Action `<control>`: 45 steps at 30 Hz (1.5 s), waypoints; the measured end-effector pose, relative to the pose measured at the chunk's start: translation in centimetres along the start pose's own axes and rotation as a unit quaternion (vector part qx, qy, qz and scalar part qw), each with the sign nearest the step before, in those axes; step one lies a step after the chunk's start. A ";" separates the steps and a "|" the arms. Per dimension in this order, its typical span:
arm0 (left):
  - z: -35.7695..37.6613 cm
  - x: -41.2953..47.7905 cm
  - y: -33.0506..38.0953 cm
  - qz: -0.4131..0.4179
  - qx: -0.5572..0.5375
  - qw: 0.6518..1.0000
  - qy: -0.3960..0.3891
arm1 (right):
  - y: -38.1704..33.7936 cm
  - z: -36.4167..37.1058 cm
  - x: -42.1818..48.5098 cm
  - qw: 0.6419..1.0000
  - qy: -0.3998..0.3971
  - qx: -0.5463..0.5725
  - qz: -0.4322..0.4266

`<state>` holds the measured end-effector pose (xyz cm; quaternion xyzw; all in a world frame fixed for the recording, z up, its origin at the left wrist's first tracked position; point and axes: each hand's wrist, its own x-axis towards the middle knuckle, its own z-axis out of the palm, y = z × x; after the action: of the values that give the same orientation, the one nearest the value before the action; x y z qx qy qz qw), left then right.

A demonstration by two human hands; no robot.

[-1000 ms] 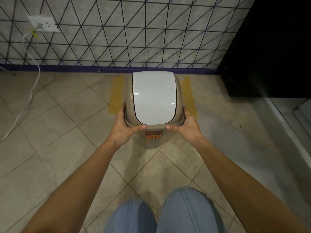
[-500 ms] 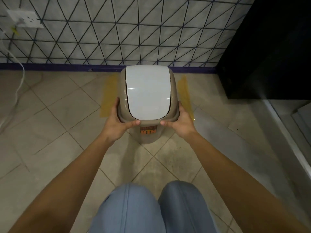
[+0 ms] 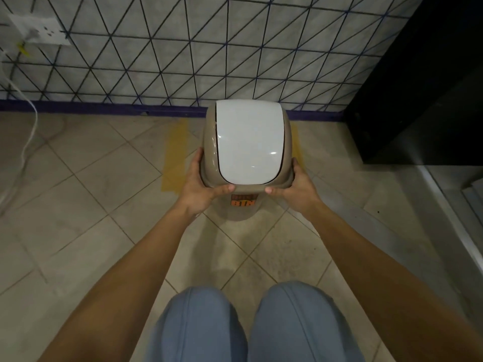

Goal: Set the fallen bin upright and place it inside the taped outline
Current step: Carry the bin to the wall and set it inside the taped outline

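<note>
A beige bin [image 3: 243, 210] with a white swing lid [image 3: 249, 141] stands upright near the tiled wall, an orange "BIN" label on its front. My left hand [image 3: 201, 182] grips the left side of its top rim, thumb across the front edge. My right hand [image 3: 296, 185] grips the right side the same way. The yellow taped outline [image 3: 176, 152] shows as a strip left of the bin, with a sliver of it to the right; the rest is hidden behind the bin.
A dark cabinet [image 3: 423, 95] stands close on the right, with a metal threshold [image 3: 449, 212] in front of it. A white socket [image 3: 39, 31] and its cable [image 3: 26, 142] hang on the wall at far left. My knees [image 3: 251, 325] are at the bottom.
Both hands have carried the bin farther toward the wall, so it sits deeper between the yellow tape strips. The grip has stayed the same.
</note>
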<state>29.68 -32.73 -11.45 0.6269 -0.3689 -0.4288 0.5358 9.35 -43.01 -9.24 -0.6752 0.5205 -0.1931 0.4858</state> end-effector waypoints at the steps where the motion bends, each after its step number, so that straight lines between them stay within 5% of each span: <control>1: -0.1 0.4 -0.1 0.008 0.002 1.000 -0.004 | 0.2 0.1 0.2 1.000 0.003 -0.001 0.003; 17: 0.0 4.4 0.3 0.053 0.050 0.997 0.021 | -1.1 -0.3 3.5 0.998 0.032 -0.037 -0.030; 25: 1.3 4.8 1.5 0.134 0.196 0.963 0.129 | -2.0 0.9 4.7 0.990 0.095 -0.069 -0.077; 30: 2.0 5.1 1.4 0.157 0.264 0.936 0.170 | -2.0 0.7 5.7 0.989 0.095 -0.064 -0.089; 45: 1.6 7.9 1.8 0.129 0.269 0.942 0.152 | -2.3 -0.9 9.1 0.987 0.035 -0.118 -0.107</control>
<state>31.06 -40.90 -10.88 0.7523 -0.4624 -0.1399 0.4480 13.38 -51.53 -9.10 -0.7722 0.4812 -0.2047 0.3610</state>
